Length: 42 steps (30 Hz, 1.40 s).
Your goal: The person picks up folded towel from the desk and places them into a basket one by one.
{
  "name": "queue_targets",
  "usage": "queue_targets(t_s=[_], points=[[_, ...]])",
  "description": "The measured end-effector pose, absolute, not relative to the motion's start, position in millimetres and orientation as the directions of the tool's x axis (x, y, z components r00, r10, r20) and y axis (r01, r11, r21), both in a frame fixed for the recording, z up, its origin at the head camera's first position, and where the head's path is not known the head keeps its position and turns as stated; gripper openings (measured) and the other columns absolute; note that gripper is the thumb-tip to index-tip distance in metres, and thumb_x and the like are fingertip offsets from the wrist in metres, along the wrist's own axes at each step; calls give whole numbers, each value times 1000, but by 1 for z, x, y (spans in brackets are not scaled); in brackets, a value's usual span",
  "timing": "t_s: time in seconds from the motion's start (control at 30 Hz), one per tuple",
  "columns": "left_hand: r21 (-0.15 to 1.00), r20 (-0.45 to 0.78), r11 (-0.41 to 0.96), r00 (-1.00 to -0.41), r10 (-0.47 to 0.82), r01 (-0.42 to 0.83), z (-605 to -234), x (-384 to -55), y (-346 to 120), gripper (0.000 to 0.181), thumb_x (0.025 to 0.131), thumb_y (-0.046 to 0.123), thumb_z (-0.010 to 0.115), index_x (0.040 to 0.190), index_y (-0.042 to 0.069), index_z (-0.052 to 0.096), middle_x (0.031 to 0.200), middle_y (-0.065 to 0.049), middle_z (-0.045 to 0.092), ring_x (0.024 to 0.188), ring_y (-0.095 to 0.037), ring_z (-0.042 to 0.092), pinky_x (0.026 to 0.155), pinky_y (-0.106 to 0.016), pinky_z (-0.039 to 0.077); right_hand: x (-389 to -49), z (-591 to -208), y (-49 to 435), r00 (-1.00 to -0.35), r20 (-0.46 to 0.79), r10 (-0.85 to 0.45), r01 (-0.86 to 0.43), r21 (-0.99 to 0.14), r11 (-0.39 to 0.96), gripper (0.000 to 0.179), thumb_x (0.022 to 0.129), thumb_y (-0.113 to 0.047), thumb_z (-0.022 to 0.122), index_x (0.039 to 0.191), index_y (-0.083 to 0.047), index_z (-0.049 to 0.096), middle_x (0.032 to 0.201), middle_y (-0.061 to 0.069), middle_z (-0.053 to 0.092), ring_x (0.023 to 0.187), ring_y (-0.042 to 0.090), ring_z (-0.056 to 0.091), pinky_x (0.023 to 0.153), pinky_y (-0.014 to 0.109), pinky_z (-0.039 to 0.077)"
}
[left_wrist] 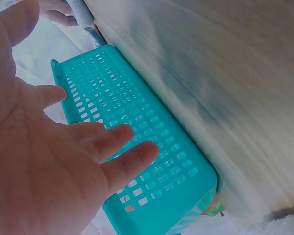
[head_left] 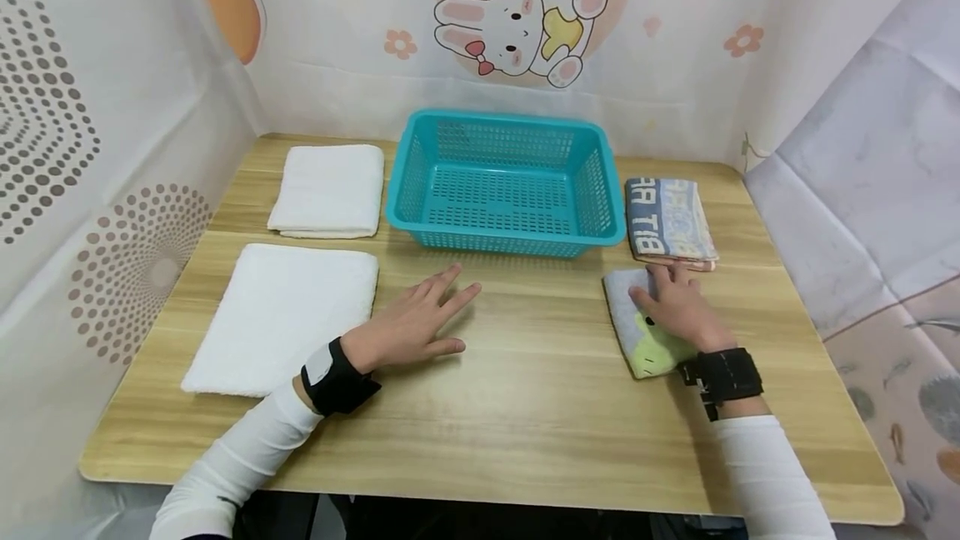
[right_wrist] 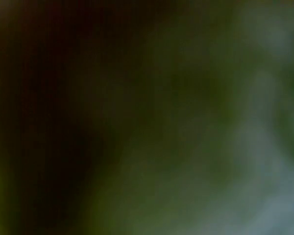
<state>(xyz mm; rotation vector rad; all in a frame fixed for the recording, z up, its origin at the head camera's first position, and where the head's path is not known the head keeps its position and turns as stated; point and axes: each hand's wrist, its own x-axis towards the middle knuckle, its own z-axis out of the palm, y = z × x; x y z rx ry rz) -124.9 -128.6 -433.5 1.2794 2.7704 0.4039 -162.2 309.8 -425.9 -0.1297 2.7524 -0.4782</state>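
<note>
My left hand (head_left: 416, 319) hovers over the table in front of the basket, fingers spread and palm bare in the left wrist view. Under my right hand (head_left: 681, 305) lies a folded grey towel (head_left: 624, 307) with a light-green cartoon patch. The right fingers rest on the towel's far part, the thumb on its top. Just beyond them sits a folded blue and beige patterned towel (head_left: 670, 219). The right wrist view is dark and blurred, showing only greenish and grey patches.
A teal plastic basket (head_left: 506, 244) with perforated sides stands at the back centre. To its left lies a folded white towel (head_left: 330, 190), and nearer me a larger white towel (head_left: 288, 315), close to my left wrist. Curtains (head_left: 330, 32) hang around the wooden table (head_left: 510, 432).
</note>
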Motion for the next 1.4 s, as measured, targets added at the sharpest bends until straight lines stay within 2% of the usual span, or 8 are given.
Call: queue_targets(t_s=[0.13, 0.37, 0.63, 0.8, 1.0, 1.1, 1.23, 1.4], points=[[269, 40, 628, -660, 750, 730, -434, -126, -127, 79, 98, 48, 58, 159, 10, 22, 160, -31, 15, 144, -42, 30, 112, -53, 34, -157, -431, 305, -939, -306, -153, -40, -347, 937, 75, 104, -50, 38, 152, 5, 21, 150, 43, 10, 127, 67, 21, 95, 74, 32], [278, 7, 692, -722, 692, 666, -433, -132, -122, 79, 99, 45, 58, 160, 12, 20, 161, -29, 11, 145, -43, 27, 108, -57, 37, -155, -434, 296, -938, -305, -165, -51, -349, 936, 74, 105, -49, 39, 152, 5, 21, 150, 43, 12, 127, 66, 22, 97, 73, 32], [282, 47, 719, -757, 651, 636, -425, -143, -117, 80, 99, 42, 59, 160, 13, 18, 162, -28, 11, 143, -45, 30, 107, -55, 40, -164, -431, 285, -957, -198, -211, -133, -344, 930, 67, 104, -41, 46, 149, 6, 30, 147, 42, 22, 124, 65, 29, 95, 72, 33], [269, 42, 730, -765, 643, 629, -426, -146, -116, 79, 100, 43, 58, 160, 12, 18, 161, -29, 12, 141, -47, 33, 108, -55, 39, -164, -429, 279, -958, -193, -212, -126, -382, 915, 67, 105, -40, 45, 150, 5, 27, 150, 43, 16, 128, 66, 25, 98, 73, 31], [272, 34, 730, -765, 643, 626, -427, -153, -111, 78, 100, 43, 58, 160, 12, 18, 160, -30, 13, 142, -47, 31, 109, -54, 37, -153, -421, 282, -957, -210, -202, -82, -472, 878, 63, 104, -25, 46, 152, 9, 22, 150, 46, 8, 133, 68, 16, 104, 73, 24], [273, 26, 731, -765, 644, 625, -428, -155, -110, 79, 100, 42, 58, 160, 12, 18, 160, -30, 13, 141, -47, 32, 108, -53, 39, -148, -415, 286, -945, -268, -185, -50, -443, 895, 67, 103, -25, 47, 153, 9, 19, 146, 48, 14, 128, 68, 25, 98, 72, 31], [281, 4, 735, -767, 642, 617, -429, -158, -110, 79, 100, 42, 58, 160, 12, 18, 161, -30, 12, 142, -46, 31, 108, -52, 39, -144, -413, 289, -927, -325, -189, -48, -398, 916, 73, 104, -35, 46, 154, 9, 14, 138, 51, 24, 119, 66, 37, 88, 68, 41], [300, -29, 735, -765, 644, 608, -428, -158, -109, 78, 100, 42, 57, 160, 12, 17, 161, -30, 12, 142, -47, 30, 108, -53, 38, -140, -417, 287, -933, -294, -209, -73, -414, 907, 76, 103, -36, 50, 153, 9, 16, 133, 52, 30, 112, 61, 48, 85, 65, 45]])
